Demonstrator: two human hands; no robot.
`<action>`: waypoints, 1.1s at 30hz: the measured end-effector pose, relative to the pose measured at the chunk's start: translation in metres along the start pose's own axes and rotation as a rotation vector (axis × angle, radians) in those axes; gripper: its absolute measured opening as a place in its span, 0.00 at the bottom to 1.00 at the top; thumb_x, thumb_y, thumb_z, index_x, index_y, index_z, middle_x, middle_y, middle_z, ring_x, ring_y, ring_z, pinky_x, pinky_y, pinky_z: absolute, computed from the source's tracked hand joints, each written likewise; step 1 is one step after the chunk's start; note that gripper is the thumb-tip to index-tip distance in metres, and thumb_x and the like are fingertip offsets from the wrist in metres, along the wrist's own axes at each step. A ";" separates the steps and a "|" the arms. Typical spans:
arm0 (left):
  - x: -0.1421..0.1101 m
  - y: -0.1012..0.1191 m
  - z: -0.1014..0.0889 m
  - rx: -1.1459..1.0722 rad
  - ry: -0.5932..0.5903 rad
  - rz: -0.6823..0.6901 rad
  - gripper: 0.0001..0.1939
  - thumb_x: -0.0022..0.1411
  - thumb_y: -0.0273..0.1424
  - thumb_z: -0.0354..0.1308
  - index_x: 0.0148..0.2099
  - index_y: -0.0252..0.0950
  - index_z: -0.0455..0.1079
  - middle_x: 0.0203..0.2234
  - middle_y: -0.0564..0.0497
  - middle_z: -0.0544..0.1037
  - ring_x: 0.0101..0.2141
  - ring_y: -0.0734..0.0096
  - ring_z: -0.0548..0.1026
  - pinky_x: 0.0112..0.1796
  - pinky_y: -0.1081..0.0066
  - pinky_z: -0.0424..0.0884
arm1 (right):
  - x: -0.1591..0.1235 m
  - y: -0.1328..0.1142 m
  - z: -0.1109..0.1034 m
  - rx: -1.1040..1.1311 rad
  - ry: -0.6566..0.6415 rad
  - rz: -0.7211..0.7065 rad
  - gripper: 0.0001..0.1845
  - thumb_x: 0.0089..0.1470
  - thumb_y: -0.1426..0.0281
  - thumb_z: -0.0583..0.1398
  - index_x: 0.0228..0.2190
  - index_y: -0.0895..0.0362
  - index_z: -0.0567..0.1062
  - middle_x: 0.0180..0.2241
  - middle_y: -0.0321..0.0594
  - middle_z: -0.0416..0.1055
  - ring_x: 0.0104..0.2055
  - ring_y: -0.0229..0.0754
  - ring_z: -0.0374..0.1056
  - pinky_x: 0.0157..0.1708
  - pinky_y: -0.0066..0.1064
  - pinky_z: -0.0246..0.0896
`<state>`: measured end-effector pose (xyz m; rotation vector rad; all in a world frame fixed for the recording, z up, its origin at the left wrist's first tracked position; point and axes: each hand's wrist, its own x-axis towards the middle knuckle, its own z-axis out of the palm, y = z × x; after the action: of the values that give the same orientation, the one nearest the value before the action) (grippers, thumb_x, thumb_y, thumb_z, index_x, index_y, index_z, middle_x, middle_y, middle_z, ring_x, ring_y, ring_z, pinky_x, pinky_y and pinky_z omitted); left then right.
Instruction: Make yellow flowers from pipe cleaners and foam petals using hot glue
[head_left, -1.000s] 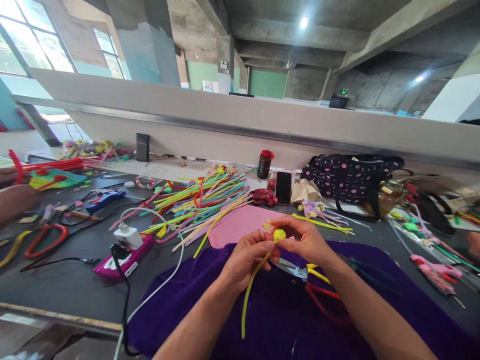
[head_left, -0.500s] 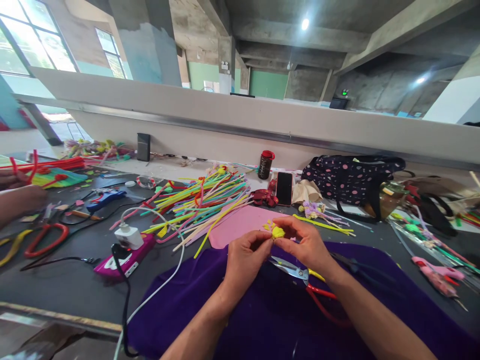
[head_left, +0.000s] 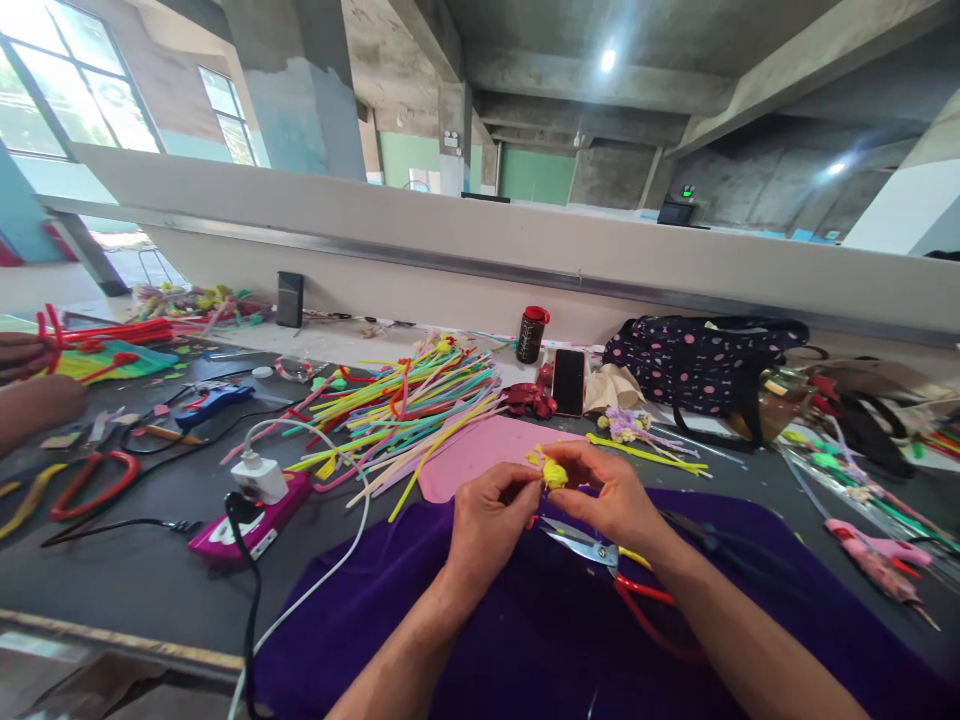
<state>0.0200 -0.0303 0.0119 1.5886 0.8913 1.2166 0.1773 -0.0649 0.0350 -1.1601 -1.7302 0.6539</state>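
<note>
Between my two hands is a small yellow pipe-cleaner flower, held above the purple cloth. My left hand pinches it from the left with thumb and forefinger. From the right, the fingers of my right hand are closed around its yellow head. Right below lie scissors with red handles, their blades pointing left; my right forearm covers part of the handles. A pink sheet lies just beyond my hands.
A heap of coloured pipe cleaners spreads left of centre. A purple power strip with a white cable stands at the left. Farther back are a phone, a bottle and a dark patterned bag. Another person's hand works at far left.
The yellow flower has turned slightly between my fingers, and more of it shows. At far left the other person's hands have shifted a little with red pipe cleaners.
</note>
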 end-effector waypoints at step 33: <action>0.002 -0.003 0.000 0.112 0.008 0.122 0.05 0.52 0.27 0.56 0.32 0.36 0.73 0.25 0.52 0.77 0.27 0.73 0.73 0.30 0.76 0.68 | 0.001 -0.005 -0.003 -0.177 -0.017 -0.090 0.12 0.47 0.70 0.61 0.37 0.55 0.72 0.28 0.35 0.68 0.27 0.35 0.62 0.28 0.26 0.58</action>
<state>0.0201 -0.0278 0.0094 1.7503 0.8917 1.2779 0.1775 -0.0658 0.0406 -1.1922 -1.8729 0.4643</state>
